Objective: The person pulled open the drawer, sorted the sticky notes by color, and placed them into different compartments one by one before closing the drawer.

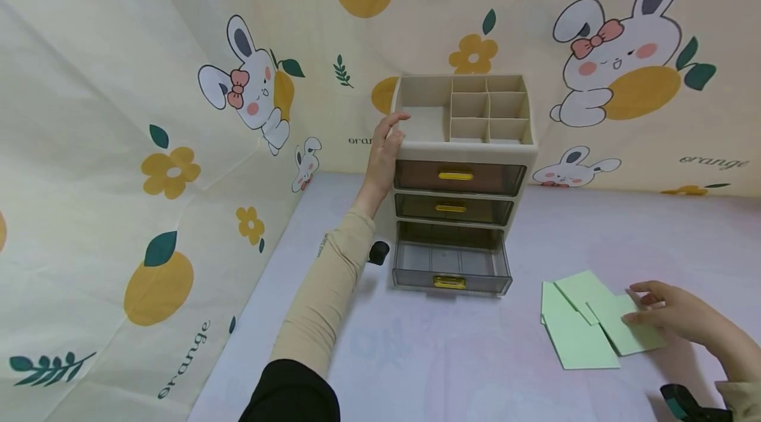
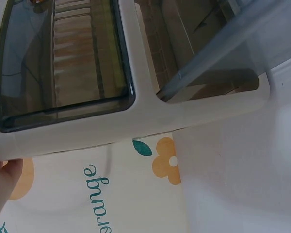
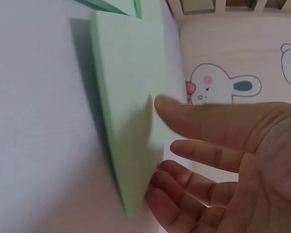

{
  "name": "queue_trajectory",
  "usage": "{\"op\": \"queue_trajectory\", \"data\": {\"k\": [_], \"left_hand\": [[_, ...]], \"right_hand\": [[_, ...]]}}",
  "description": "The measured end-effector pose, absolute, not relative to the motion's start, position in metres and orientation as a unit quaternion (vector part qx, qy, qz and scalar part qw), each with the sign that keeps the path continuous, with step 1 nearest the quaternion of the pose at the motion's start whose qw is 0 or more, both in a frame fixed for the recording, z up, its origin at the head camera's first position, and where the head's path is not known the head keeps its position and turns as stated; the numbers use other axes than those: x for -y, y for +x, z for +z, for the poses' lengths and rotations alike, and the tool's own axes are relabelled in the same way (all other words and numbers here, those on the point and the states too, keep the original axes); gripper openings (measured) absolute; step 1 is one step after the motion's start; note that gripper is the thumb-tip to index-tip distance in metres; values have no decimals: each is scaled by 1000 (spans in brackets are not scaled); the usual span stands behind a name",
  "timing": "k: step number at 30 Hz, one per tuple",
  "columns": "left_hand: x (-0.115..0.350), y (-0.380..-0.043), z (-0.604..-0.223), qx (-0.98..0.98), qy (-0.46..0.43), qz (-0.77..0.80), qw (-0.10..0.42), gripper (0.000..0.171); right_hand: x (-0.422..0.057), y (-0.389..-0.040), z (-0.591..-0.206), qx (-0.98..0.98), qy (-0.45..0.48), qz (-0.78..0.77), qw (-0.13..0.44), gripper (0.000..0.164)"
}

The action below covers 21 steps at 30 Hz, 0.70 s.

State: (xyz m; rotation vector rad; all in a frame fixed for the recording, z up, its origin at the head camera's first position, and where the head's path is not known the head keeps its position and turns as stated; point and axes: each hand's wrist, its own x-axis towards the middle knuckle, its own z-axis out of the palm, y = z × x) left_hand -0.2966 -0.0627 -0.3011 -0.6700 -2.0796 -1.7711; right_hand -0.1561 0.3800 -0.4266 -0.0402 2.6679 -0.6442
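Gripping organizer [image 1: 466, 152], left hand [image 1: 382, 156]; bottom drawer [image 1: 415, 279] extended.

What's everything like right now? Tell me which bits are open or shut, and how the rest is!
Drawer organizer: standing upright
Top tray: uncovered
Top drawer: closed
Middle drawer: closed
Bottom drawer: pulled open
Green pads: loosely piled, overlapping
Left hand: holding the organizer's upper left edge
Right hand: fingers loosely bent, at the pads' edge

The left wrist view's edges crop the organizer [image 2: 150, 115] and its open drawer [image 2: 223, 46].
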Motion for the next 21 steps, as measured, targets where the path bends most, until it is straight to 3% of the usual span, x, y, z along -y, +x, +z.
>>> {"op": "queue_trajectory", "data": {"k": [16, 21], "left_hand": [[62, -331, -328, 731, -227, -621, 167, 61], [61, -332, -328, 731, -220, -623, 170, 62]], "right_hand": [[-381, -152, -435, -943, 9, -277, 186, 43], [-385, -151, -431, -950, 19, -260, 174, 41]]}}
